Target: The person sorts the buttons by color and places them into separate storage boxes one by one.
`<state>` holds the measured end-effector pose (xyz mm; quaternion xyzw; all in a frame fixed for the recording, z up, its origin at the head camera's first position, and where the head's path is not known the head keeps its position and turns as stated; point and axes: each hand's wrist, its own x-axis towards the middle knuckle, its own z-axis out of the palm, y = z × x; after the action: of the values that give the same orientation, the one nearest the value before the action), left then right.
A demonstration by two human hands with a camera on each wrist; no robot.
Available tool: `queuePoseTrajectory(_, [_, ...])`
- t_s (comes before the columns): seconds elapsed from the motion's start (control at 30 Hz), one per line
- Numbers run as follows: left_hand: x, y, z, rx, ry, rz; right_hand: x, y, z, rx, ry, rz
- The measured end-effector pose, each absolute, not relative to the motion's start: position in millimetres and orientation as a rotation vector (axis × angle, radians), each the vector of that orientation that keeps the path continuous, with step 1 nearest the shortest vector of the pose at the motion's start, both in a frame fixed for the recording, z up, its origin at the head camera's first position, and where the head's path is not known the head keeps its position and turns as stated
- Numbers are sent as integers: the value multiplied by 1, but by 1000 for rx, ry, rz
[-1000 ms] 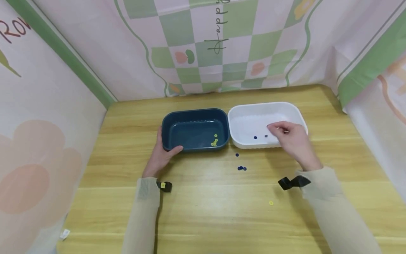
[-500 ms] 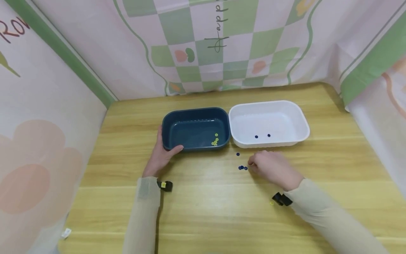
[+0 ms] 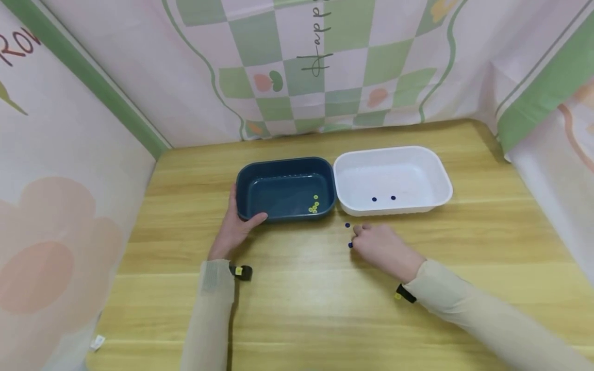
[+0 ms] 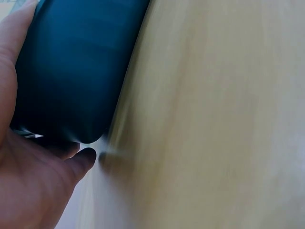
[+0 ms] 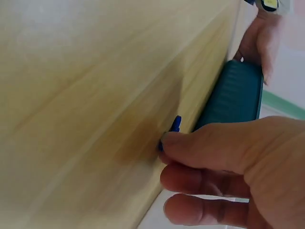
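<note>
At the left end of the dark teal tray (image 3: 285, 218), my left hand (image 3: 233, 226) grips the wall, its thumb over the near rim. In the left wrist view the tray's side (image 4: 81, 67) fills the upper left, against the palm. My right hand (image 3: 387, 250) is low over the table, in front of the white tray (image 3: 394, 210). Thumb and forefinger pinch a small blue button (image 5: 162, 144), mostly hidden by the thumb. Another blue button (image 5: 176, 123) sits just beyond the fingertips. A loose blue button (image 3: 347, 225) lies nearer the trays.
Several yellow buttons (image 3: 314, 208) lie in the teal tray's near right corner. Two blue buttons (image 3: 374, 199) are inside the white tray. A single yellow button (image 3: 397, 296) lies on the wooden table (image 3: 301, 319) beside the right wrist's black strap (image 3: 406, 293). Patterned cloth (image 3: 303, 111) hangs behind.
My right hand has come out of the white tray, moving left and nearer to the blue buttons on the table, and now covers part of their cluster. The left hand keeps its place.
</note>
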<state>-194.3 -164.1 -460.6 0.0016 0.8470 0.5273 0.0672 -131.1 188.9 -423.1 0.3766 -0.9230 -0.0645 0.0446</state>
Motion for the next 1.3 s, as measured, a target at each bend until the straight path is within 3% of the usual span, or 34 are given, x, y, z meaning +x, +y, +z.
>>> queuePoseTrajectory(0.3, [-195,-166,-461,12,2549,1586,-133,178,-419,1203,-2804,-342])
queuePoseTrajectory(0.87, [-198,-165,-464,12,2562,1585,-144,185,-422,1241,-2862,-177])
queuePoseTrajectory(1.3, [-199,-166,-464,28,2566,1575,-149,192,-393,1007,-2962,48])
